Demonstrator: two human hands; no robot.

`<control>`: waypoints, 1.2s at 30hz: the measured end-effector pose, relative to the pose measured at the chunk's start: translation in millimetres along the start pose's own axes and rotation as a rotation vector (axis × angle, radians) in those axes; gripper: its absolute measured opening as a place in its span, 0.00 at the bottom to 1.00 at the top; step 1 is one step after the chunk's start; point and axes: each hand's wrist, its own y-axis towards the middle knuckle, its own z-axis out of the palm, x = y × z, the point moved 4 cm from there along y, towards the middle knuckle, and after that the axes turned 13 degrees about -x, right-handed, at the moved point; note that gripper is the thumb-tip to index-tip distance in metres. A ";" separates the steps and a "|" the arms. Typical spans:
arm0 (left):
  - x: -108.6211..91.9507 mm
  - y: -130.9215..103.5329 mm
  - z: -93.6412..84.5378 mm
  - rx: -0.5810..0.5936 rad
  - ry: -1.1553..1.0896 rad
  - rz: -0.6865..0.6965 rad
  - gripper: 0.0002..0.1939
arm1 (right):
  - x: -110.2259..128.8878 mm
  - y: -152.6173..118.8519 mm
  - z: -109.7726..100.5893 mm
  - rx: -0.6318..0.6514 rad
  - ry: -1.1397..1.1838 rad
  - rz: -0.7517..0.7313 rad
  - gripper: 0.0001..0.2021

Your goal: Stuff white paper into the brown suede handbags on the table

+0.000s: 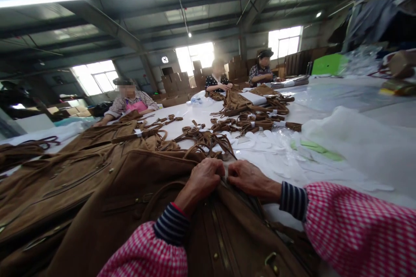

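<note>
Centre frame, the left hand (202, 177) and right hand (251, 178) grip a brown bag (199, 236), seemingly by its edge; higher up, brown straps (208, 139) crowd a white table (191, 114).

Brown bag (199, 233) cut off below; right sleeve (360, 229) cut off rightward

The brown bag (199, 242) lay slack across the near part of the table (201, 112), its matte, suede-like cloth softly creased. A zip (218, 225) ran lengthwise down it, with brass-coloured fittings nearby. A curved handle (156, 195) rested against the left part, and the far edge stood raised and bunched.
</note>
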 end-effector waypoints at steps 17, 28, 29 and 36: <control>5.0 0.6 -0.4 -0.247 -0.335 -0.043 0.10 | -9.2 13.4 17.6 -0.113 0.327 -0.063 0.08; 4.3 -0.6 -1.2 -0.322 -0.434 -0.066 0.06 | -11.0 16.8 26.7 -0.063 0.518 -0.026 0.05; 5.3 -0.3 -1.5 -0.325 -0.440 -0.065 0.06 | -10.4 16.7 27.4 -0.059 0.549 -0.017 0.05; 14.6 5.7 -4.0 -0.096 -0.485 -0.050 0.14 | -6.8 7.7 23.0 -0.077 0.665 0.024 0.08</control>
